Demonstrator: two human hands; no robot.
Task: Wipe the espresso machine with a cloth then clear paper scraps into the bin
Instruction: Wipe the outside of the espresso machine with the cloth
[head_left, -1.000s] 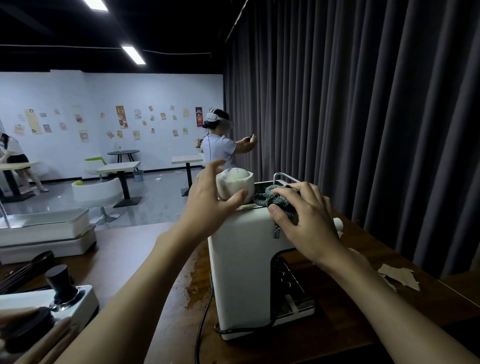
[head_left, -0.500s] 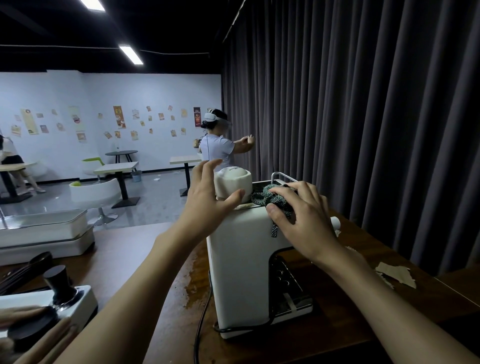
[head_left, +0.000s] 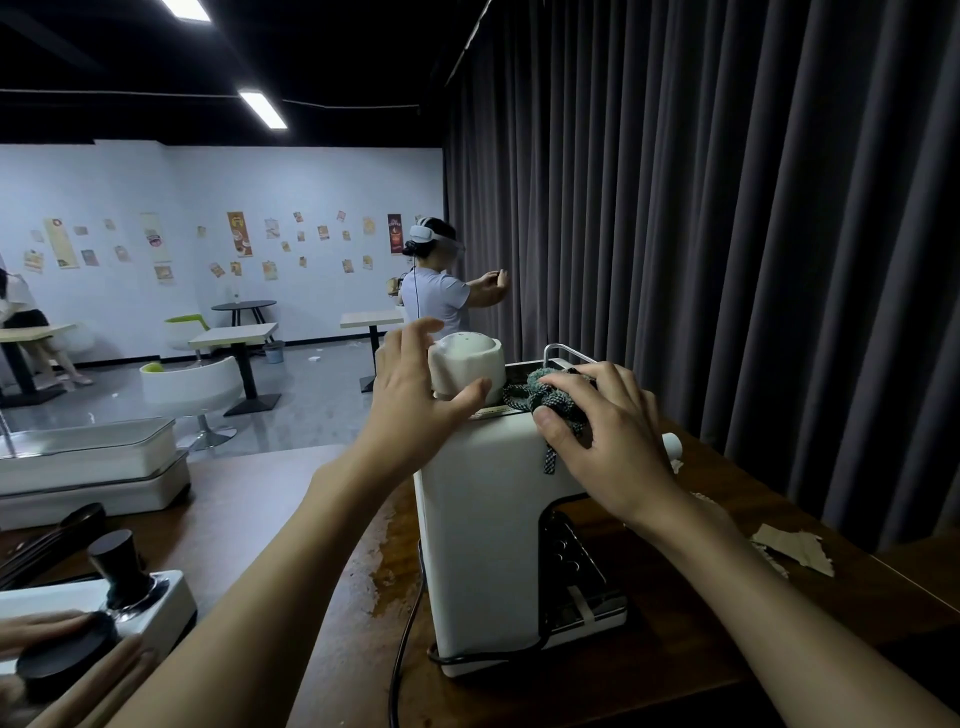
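Observation:
A white espresso machine (head_left: 483, 530) stands on the dark wooden table (head_left: 691, 649). My left hand (head_left: 415, 400) wraps around the round white knob (head_left: 467, 364) on the machine's top. My right hand (head_left: 608, 436) presses a dark green knitted cloth (head_left: 545, 395) onto the top front edge of the machine. Torn paper scraps (head_left: 795, 548) lie on the table to the right of the machine. No bin is identifiable near me.
A black power cord (head_left: 402, 654) runs off the machine toward the table's front. A white tray with a black tamper (head_left: 119, 571) sits at the left, white containers (head_left: 88, 467) behind it. A dark curtain (head_left: 727, 234) hangs to the right. A person in a headset (head_left: 436, 286) stands beyond.
Both hands stay on the machine's top. My right hand with the cloth has shifted very slightly; the knob grip is unchanged.

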